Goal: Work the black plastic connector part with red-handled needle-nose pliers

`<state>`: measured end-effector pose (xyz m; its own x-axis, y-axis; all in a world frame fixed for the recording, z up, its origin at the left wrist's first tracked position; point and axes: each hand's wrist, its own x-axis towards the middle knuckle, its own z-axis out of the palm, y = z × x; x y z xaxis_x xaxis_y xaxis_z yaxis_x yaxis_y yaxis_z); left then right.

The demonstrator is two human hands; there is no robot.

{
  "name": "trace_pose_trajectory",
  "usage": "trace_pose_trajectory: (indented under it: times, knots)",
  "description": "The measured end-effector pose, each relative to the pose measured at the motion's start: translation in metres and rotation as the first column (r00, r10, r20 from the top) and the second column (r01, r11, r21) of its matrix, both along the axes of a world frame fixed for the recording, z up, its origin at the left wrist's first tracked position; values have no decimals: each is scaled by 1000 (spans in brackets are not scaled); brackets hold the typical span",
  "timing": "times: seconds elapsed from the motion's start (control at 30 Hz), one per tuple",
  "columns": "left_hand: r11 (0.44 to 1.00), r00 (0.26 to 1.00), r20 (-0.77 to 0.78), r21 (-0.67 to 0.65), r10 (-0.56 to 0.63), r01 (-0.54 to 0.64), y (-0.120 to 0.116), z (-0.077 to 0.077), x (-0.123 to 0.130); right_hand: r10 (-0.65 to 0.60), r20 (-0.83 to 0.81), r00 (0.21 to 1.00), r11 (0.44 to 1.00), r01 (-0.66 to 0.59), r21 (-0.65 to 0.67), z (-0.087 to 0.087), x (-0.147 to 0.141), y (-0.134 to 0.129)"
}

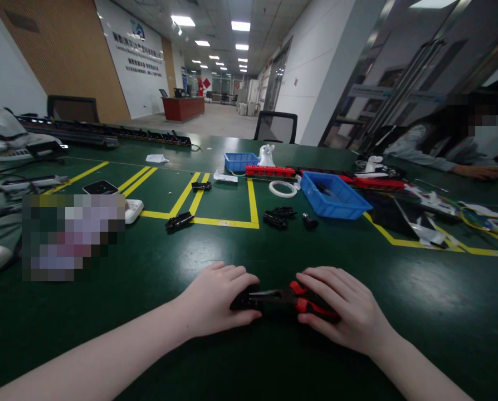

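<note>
My left hand [226, 298] is closed around a small black part [243, 299], mostly covered by the fingers. In my right hand [343, 306] are long-nose pliers [274, 296] with red handles. Their jaws point left and reach the black part; whether they grip it I cannot make out. Both hands are low over the green table [215, 367]. Beyond them lie more black parts: a pair [276, 218] side by side, a short round black piece [309, 221], and one black part [179, 221] farther left.
A blue bin [336, 197] with something dark inside stands behind, beside a white ring [283, 189]. A smaller blue tray [240, 161] and red strips [269, 171] are farther back. A phone [101, 187] lies left. A co-worker's hand [477, 171] rests at far right.
</note>
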<state>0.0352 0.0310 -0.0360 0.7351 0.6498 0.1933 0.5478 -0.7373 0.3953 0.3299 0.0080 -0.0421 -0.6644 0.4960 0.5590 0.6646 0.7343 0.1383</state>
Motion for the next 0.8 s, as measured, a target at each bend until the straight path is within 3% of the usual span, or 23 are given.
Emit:
trace_pose_trajectory:
  times: [0.33, 0.6, 0.8]
  knots:
    - [997, 1000, 30, 73, 1, -3, 0, -1, 1, 14, -20, 1000, 1000, -14, -13, 2, -2, -1]
    - [997, 1000, 30, 72, 9, -11, -3, 0, 1, 37, 44, 998, 998, -39, 45, 16, -12, -5]
    - [998, 999, 35, 56, -17, 15, 0, -2, 0, 51, 34, 998, 999, -51, 10, 15, -14, -5]
